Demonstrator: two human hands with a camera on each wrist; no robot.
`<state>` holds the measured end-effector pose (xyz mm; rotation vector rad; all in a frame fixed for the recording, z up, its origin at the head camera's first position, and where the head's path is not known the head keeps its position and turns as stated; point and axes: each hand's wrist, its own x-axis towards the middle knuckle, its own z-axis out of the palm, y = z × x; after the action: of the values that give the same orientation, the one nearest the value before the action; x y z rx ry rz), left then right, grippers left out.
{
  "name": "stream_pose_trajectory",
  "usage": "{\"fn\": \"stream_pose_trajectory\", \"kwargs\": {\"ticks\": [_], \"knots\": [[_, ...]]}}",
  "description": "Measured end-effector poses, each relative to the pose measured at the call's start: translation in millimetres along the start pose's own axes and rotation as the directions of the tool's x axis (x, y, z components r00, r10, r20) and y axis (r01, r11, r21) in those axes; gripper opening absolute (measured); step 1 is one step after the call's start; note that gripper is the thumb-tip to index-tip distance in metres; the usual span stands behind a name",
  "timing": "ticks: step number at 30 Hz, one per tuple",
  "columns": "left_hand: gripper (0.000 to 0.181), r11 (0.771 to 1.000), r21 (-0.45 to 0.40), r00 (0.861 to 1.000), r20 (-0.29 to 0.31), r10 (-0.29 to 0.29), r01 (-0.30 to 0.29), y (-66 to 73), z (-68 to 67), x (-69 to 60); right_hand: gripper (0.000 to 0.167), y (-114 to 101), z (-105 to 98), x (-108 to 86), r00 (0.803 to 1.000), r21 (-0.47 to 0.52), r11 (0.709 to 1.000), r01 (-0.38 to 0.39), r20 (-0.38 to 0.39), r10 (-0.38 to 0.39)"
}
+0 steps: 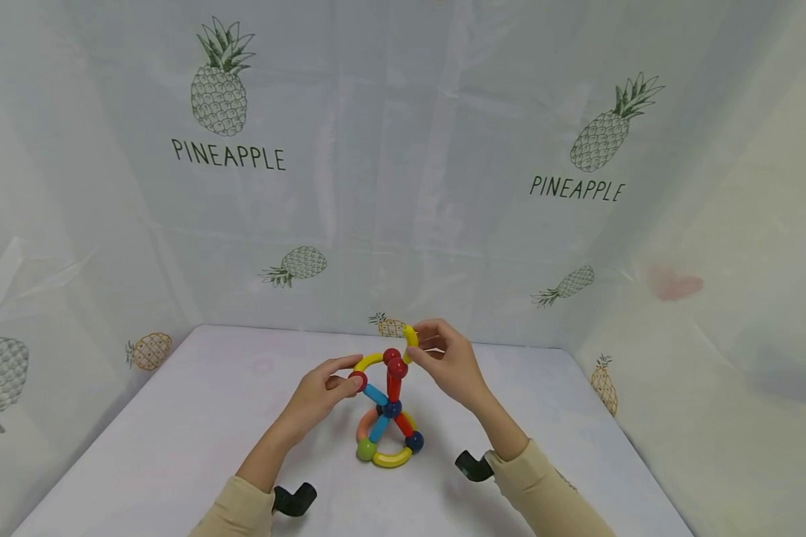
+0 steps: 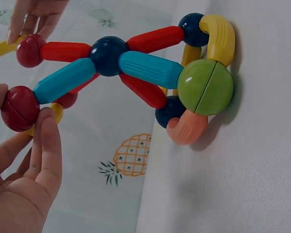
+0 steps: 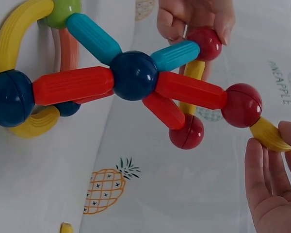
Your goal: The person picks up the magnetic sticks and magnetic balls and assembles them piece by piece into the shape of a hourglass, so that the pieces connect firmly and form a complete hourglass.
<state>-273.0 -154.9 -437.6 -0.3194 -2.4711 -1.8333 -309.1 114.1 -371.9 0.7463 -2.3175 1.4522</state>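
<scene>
A toy of magnetic rods and balls stands on the table in the head view, with a blue ball at its waist. Its base joins a green ball, blue balls and curved yellow and salmon rods. From the middle, blue and red rods rise to red balls. The left hand pinches the upper left red ball between thumb and fingers. Thumb and fingers of the right hand pinch a curved yellow rod, whose lower end meets another red ball. A second curved yellow rod links two upper red balls.
The white table lies beneath, its far edge close to a pineapple-print curtain. Black angled pieces show beside both wrists. A small yellow tip appears at the bottom of the right wrist view.
</scene>
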Motion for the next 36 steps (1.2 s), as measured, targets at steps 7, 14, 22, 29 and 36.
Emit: {"fn": "stream_pose_trajectory", "kwargs": {"ticks": [7,14,22,29,36], "knots": [[0.057,1.000,-0.003,1.000,-0.002,-0.004,0.004,1.5,0.7,-0.1,0.035,-0.4,2.0,0.2,1.000,-0.014,1.000,-0.009,-0.003,0.009],[0.057,1.000,-0.013,1.000,0.003,-0.007,0.007,3.0,1.1,-0.2,0.040,3.5,-2.5,0.0,1.000,-0.017,1.000,0.006,0.023,-0.005],[0.056,1.000,-0.008,1.000,-0.004,-0.003,0.003,3.1,1.3,-1.1,0.040,9.9,-7.7,-0.8,0.999,-0.013,1.000,-0.008,0.036,0.009],[0.056,1.000,-0.008,1.000,-0.003,0.006,-0.006,1.2,1.2,-0.3,0.040,11.6,-12.1,-0.3,0.999,-0.013,0.999,-0.038,0.032,0.038],[0.055,1.000,-0.010,1.000,-0.005,0.011,-0.011,1.3,1.0,-0.9,0.040,10.0,-17.4,1.5,0.995,-0.038,0.996,-0.078,0.057,0.080]]}}
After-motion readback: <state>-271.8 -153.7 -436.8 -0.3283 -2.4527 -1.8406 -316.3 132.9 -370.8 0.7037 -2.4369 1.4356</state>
